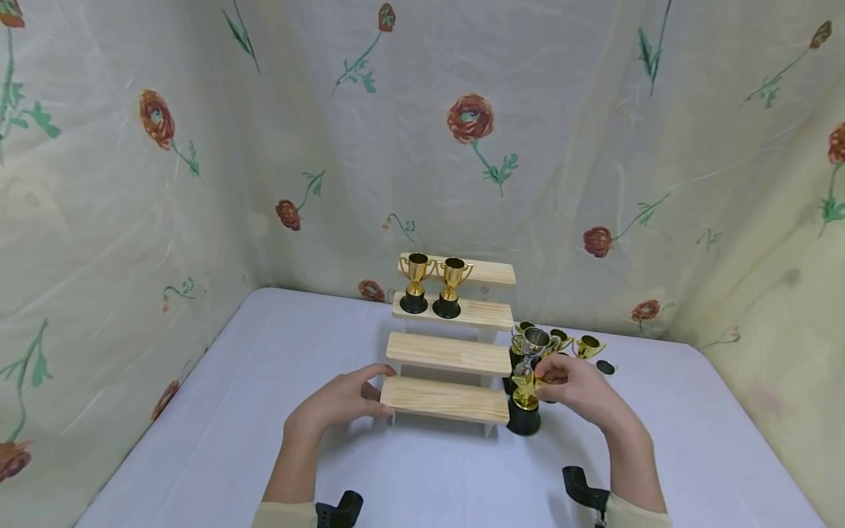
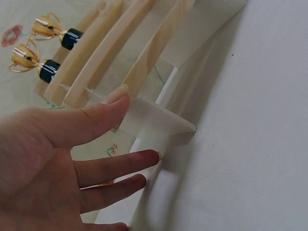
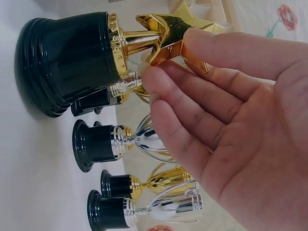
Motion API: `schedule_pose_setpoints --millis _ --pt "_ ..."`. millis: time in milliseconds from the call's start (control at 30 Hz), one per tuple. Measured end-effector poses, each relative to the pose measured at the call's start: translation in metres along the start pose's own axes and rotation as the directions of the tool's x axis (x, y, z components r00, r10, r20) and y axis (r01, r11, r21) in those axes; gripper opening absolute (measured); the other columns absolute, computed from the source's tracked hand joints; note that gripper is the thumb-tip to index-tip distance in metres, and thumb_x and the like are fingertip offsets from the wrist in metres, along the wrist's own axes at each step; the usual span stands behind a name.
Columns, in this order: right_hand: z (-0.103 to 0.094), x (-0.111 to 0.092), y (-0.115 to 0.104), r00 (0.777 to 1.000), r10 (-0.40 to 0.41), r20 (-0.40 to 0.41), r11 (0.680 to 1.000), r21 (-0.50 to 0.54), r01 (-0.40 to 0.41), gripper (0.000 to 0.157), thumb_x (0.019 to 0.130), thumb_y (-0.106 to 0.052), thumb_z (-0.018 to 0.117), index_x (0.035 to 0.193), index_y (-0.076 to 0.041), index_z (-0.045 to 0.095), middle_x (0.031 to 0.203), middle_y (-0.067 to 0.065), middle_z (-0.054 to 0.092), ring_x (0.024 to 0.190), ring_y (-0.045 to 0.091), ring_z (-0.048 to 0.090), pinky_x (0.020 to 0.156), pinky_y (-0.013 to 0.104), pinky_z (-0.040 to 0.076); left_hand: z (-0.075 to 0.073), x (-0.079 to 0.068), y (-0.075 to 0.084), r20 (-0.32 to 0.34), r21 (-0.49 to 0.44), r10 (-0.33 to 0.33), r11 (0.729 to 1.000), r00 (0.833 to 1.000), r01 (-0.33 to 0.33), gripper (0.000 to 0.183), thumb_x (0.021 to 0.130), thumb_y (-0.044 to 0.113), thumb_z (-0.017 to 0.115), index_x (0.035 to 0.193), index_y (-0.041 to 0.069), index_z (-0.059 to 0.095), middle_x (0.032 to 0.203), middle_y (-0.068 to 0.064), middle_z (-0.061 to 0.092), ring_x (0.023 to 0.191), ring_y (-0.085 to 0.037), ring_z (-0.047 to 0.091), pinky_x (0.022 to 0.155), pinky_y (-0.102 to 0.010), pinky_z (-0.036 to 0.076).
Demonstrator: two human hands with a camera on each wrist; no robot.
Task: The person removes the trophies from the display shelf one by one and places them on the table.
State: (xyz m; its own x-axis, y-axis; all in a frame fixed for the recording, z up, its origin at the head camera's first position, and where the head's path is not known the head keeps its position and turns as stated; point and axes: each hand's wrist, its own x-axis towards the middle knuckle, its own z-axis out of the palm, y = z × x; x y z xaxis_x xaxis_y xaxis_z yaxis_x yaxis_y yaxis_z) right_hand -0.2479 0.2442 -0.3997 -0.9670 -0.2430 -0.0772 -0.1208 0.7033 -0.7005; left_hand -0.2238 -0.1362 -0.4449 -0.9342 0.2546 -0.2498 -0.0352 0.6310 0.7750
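Note:
My right hand (image 1: 581,385) pinches the gold star of a star trophy (image 3: 67,57) between thumb and fingers. The trophy has a round black base and stands upright beside the right end of the lowest step. My left hand (image 1: 343,400) is at the other end of the wooden step stand (image 1: 445,398). Its thumb (image 2: 113,103) touches the end of the lowest step, while the other fingers (image 2: 120,166) reach out loosely below it. Two gold cup trophies (image 1: 416,271) stand side by side on the second step from the top, towards the left.
Several gold and silver cup trophies (image 3: 163,139) with black bases crowd the table right of the stand, behind the star trophy. A gold cup (image 1: 587,345) is outermost there. White cloth covers the table (image 1: 264,367); a floral curtain (image 1: 528,110) hangs behind.

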Motion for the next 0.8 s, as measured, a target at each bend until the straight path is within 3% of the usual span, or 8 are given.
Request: schedule_pose_setpoints --millis 567,800 --pt "-0.007 -0.005 0.005 0.999 -0.008 0.033 0.999 -0.043 0.01 0.024 0.082 -0.01 0.075 0.102 -0.002 0.064 0.099 0.009 0.069 0.09 0.02 0.064 0.076 0.034 0.051 0.0 -0.002 0.004 -0.009 0.01 0.006 1.0 1.0 -0.005 0.057 0.08 0.031 0.083 0.131 0.035 0.057 0.109 -0.006 0.073 0.098 -0.021 0.065 0.08 -0.047 0.049" --pt "-0.014 -0.009 0.003 0.999 -0.035 0.01 0.998 -0.05 0.035 0.033 0.086 -0.017 0.074 0.115 -0.001 0.065 0.106 0.012 0.07 0.097 0.023 0.066 0.078 0.035 0.054 0.0 -0.003 0.004 -0.005 0.007 0.006 1.0 1.0 -0.006 0.057 0.08 0.031 0.082 0.131 0.034 0.057 0.109 -0.006 0.073 0.098 -0.021 0.065 0.08 -0.047 0.049"
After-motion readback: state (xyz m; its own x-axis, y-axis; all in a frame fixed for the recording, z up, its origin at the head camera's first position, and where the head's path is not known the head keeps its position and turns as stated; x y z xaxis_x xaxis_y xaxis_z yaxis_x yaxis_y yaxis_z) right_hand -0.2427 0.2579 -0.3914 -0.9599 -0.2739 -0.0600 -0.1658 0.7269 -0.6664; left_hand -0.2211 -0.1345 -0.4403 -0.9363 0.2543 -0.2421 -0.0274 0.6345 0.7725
